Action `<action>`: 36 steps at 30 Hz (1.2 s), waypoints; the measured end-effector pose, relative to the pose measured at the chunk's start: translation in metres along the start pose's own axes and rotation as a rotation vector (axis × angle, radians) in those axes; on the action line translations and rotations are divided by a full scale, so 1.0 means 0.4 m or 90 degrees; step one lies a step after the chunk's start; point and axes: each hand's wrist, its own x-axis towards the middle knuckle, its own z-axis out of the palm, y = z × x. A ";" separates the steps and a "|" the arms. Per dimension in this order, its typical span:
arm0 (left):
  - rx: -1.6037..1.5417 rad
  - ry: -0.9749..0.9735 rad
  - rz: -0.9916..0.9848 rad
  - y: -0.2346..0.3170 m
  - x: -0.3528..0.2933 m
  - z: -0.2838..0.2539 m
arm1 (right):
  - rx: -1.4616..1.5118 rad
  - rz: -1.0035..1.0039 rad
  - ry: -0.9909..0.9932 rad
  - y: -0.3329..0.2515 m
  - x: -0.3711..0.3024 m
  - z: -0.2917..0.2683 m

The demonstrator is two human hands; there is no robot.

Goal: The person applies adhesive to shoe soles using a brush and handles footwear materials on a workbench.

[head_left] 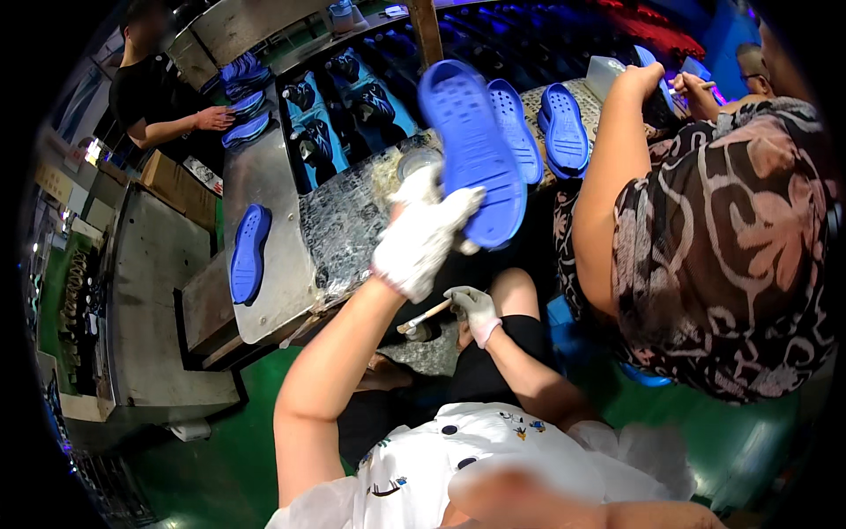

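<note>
My left hand (418, 242), in a white knit glove, is closed on the near part of a blue shoe sole (480, 145). That sole is raised above the bench, its grooved, perforated face showing. Lower down, by my knees, my right hand (477, 310) wears a pale glove and pinches a small brush (426, 316) by its handle, bristles pointing left. Just beyond the held sole, another blue sole (520, 132) lies partly covered by it. A further blue sole (564, 130) rests to its right. Behind my left hand is a round dish (418, 162), partly hidden by the glove.
One blue sole (249, 253) lies on the metal tabletop (275, 300) at left. Shoes (315, 141) sit on blue holders past the worktop. A person in black (148, 88) stands by stacked soles (247, 75). At right, close by, sits a person in a patterned top (714, 238).
</note>
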 end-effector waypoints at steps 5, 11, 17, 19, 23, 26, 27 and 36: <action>0.055 -0.039 0.016 -0.030 0.219 0.114 | 0.004 0.000 0.003 -0.005 0.008 -0.017; 0.064 -0.044 0.020 -0.081 0.415 0.185 | -0.045 0.032 -0.032 0.005 0.022 -0.001; 0.229 -0.027 0.066 -0.106 0.390 0.154 | -0.046 0.045 -0.022 -0.002 0.034 -0.007; 0.303 0.054 0.331 -0.136 0.302 0.047 | -0.059 -0.031 -0.031 0.014 0.035 0.011; 0.486 0.263 0.522 -0.095 0.084 -0.181 | -0.042 0.037 -0.048 0.014 0.036 -0.006; 0.654 0.521 0.456 -0.080 -0.029 -0.417 | -0.034 0.046 -0.061 0.014 0.035 0.000; 0.779 0.541 0.456 -0.069 -0.065 -0.525 | -0.046 0.049 -0.068 0.011 0.034 0.009; 0.587 0.635 -0.449 -0.156 -0.289 -0.925 | -0.152 0.052 -0.041 0.023 0.026 0.022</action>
